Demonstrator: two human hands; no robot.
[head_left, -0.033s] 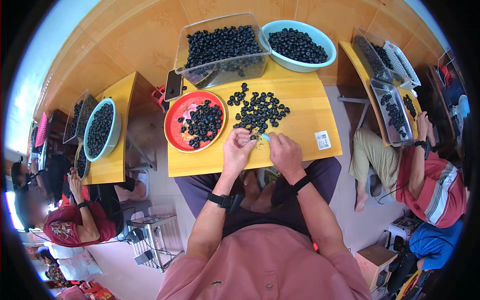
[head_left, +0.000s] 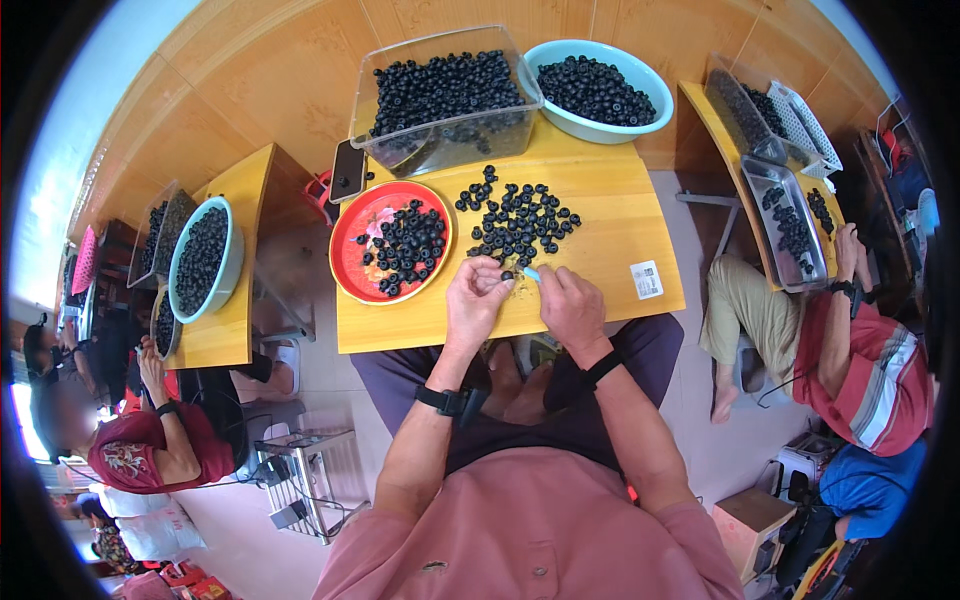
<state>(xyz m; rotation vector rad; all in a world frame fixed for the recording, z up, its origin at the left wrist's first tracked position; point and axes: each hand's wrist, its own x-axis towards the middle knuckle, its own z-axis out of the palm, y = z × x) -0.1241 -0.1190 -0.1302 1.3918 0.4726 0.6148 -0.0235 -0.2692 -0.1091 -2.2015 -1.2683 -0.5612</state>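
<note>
My left hand pinches a small round black part between thumb and fingertips, just over the near edge of the table. Closed around a slim light-blue tool, my right hand points its tip at that part; what the tip is like is too small to tell. Beyond both hands lies a loose spread of similar black parts, some with a hole in the middle. To the left, a red round tray with a gold rim and flower print holds more of them.
At the back stand a clear plastic bin and a light-blue basin, both full of black parts. A phone lies at the table's left edge, a white label at right. People work at side tables left and right.
</note>
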